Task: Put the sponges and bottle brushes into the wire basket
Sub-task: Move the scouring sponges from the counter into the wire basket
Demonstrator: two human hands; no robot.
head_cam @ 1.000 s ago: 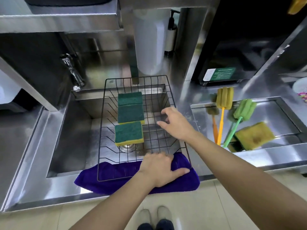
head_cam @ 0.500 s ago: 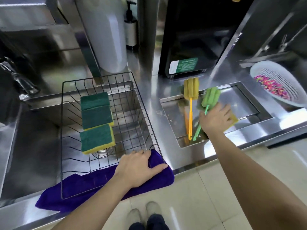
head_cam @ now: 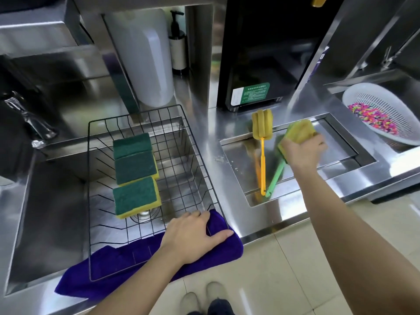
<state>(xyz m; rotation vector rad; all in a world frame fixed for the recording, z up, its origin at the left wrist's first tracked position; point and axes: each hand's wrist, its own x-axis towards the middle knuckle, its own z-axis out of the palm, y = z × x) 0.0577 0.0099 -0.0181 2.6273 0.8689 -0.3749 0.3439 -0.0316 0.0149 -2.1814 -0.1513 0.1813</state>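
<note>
Head view: we look down at a shiny steel worktop (head_cam: 227, 178) with a sink on the left and a shallow tray dip on the right.
Wire basket: we see the black wire basket (head_cam: 197, 169) sitting over the sink, its near edge on the purple cloth (head_cam: 136, 264) at the front edge of the worktop.
Sponges in basket: we count three green-and-yellow sponges (head_cam: 135, 165) in a row, green side up, in the left half of the basket, touching each other.
Left hand: our left hand (head_cam: 193, 235) lies flat on the near right corner of the basket and the cloth, fingers spread and pressing down, not wrapped around anything.
Right hand: our right hand (head_cam: 302, 153) is over the tray dip, fingers curled tight around a yellow sponge (head_cam: 301, 131) that pokes out past the fist.
Yellow brush: the yellow bottle brush (head_cam: 262, 142) lies in the tray dip, its head up on the far edge and its handle pointing to the near edge.
Green brush: the green bottle brush (head_cam: 276, 176) lies just beside it; our right hand hides its head, so we cannot tell if the hand touches it.
Far right: a white colander (head_cam: 372, 105) with bright little bits sits at the right edge.
</note>
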